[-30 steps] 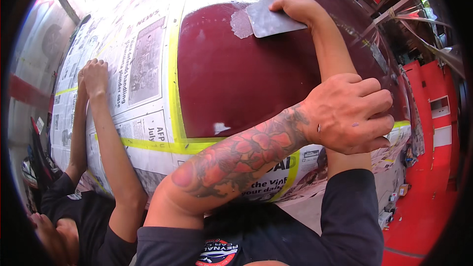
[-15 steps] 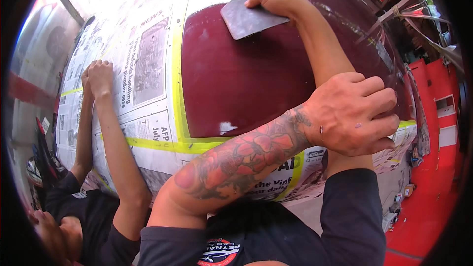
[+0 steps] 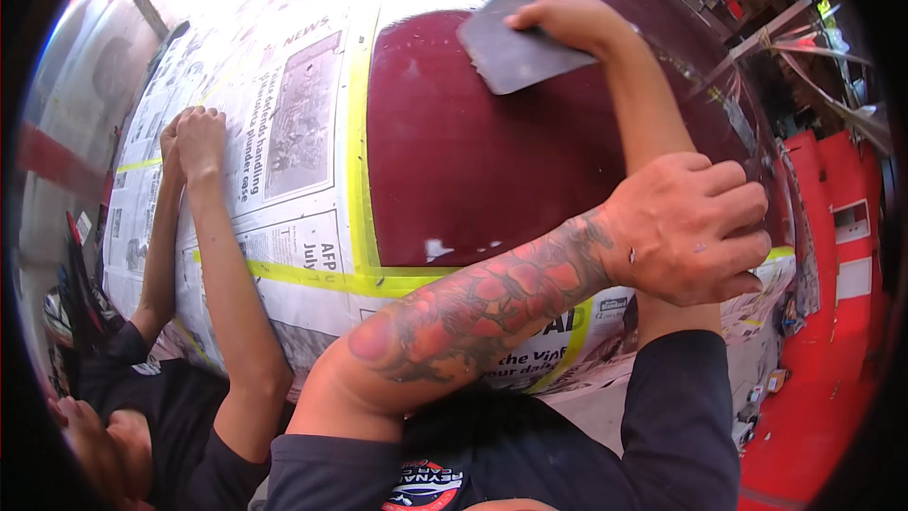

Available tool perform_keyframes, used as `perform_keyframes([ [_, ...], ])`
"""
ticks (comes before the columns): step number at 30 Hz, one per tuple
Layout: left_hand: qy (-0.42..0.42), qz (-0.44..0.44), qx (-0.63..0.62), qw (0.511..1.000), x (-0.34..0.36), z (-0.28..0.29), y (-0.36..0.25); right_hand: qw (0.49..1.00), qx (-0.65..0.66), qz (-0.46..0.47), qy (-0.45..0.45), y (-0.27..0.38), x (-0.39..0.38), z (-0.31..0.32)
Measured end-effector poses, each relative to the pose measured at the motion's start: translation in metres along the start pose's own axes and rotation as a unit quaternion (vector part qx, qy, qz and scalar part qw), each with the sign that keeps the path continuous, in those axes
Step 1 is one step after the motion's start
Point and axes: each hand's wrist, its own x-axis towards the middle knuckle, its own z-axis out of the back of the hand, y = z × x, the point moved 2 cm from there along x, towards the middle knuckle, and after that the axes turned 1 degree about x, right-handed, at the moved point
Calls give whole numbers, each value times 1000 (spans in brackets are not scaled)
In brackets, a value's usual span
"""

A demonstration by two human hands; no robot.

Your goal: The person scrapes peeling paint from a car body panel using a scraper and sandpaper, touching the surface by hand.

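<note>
In the upper middle of the frame, the right hand (image 3: 567, 14) holds a thin grey sheet (image 3: 511, 47) over a glossy maroon panel (image 3: 473, 170), thumb on its face and a finger along its upper edge, probably to steer it and keep it flat on the curve; the other fingers are hidden, so I cannot tell if they are spread. The left hand (image 3: 695, 227) (its forearm crosses the body to get there) is right of centre, curled into a loose fist in front of the right forearm, perhaps just parked; whether it pinches anything is hidden. Newspaper (image 3: 303, 123), edged with yellow tape (image 3: 359, 132), seems laid to shield the surrounding surface. Counted: one sheet, one bare panel, two tape strips meeting at its lower-left corner, and two co-worker's hands (image 3: 197, 140) close together over the newspaper, left of centre.
</note>
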Motion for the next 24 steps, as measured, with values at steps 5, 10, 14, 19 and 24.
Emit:
perform_keyframes([
  [5,-12,-7,-3,1000,5,-2,-2,992,119,-18,34,-37,-5,34],
  [10,-10,3,6,1000,2,6,-2,995,-78,25,-54,-14,2,-12],
  [14,-19,6,1,1000,4,4,-2,994,106,8,18,-19,-5,35],
  [19,4,0,6,1000,4,1,1,999,-29,23,-8,-16,-3,-5],
  [24,-21,8,7,1000,3,7,-2,999,-24,16,-17,-17,27,-7],
])
